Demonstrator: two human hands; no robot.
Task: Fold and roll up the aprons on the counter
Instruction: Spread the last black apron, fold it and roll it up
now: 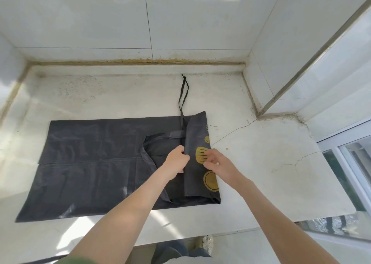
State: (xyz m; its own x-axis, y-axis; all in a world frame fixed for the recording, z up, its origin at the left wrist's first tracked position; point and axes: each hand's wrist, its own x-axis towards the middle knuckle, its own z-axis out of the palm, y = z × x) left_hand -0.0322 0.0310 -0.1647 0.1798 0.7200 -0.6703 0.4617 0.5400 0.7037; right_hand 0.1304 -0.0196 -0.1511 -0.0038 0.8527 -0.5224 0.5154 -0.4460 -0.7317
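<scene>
Apron, thin limp cloth, lay on the table; my left hand and right hand pinched its folded flap, fingers curled; I judged edges the best holds.

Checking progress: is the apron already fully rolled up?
No, most of the apron lies flat on the counter; only its right end is folded over.
</scene>
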